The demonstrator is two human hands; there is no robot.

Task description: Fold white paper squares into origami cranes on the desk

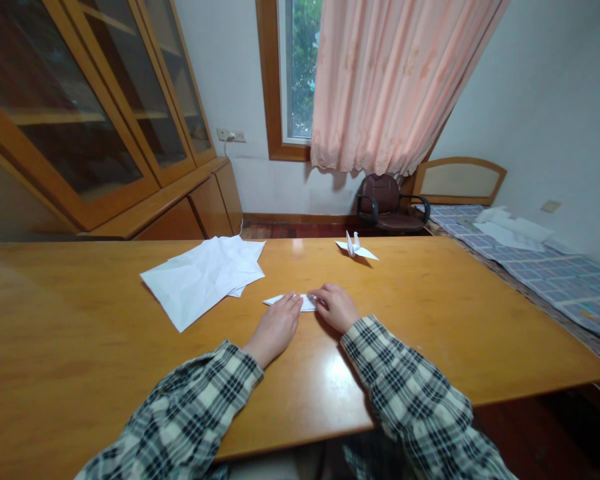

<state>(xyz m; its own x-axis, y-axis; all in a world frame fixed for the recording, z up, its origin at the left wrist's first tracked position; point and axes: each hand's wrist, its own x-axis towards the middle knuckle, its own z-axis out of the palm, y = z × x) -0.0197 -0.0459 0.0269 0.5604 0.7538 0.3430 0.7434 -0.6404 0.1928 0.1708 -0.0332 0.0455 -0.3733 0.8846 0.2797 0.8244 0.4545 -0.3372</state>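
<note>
A narrow strip of folded white paper [308, 305] lies on the wooden table in front of me. My left hand [279, 327] rests over its left part, fingers stretched out and pressed flat on it, so a pointed end sticks out to the left. At the right end, my right hand [336, 308] has its fingers bent, with thumb and index finger closed on the paper's edge. That end is partly hidden under the fingers. Beyond my right hand stands a folded white paper crane [355, 248], its wings spread.
Several creased white paper sheets [207, 273] lie in an overlapping pile to the left on the table [80, 347]. A glass-door cabinet [115, 120] stands at the left, a brown armchair [383, 200] behind the table. A bed [535, 257] is on the right.
</note>
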